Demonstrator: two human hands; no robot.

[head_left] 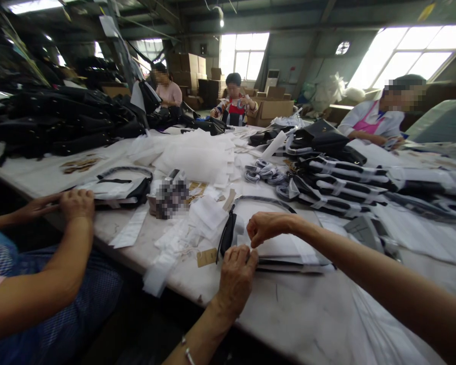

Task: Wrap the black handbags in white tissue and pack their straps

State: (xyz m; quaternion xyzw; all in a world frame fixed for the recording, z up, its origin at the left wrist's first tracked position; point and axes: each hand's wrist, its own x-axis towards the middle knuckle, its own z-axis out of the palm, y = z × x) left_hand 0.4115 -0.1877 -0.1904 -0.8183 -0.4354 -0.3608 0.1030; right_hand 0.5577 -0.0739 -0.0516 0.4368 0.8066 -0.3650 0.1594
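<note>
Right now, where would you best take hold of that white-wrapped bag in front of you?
By the black handle, coming from above: it arcs out past the flat wrapped bag on the table, giving fingers a loop to hook.

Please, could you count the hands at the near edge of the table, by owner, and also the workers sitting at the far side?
Wearer's hands: 2 (left hand, right hand)
Neighbour's hands: 2 (curled hand, flat hand)
Workers at the far side: 3 (pink top, striped top, white with pink)
Total: 4 hands and 3 workers, 7 in all.
</note>
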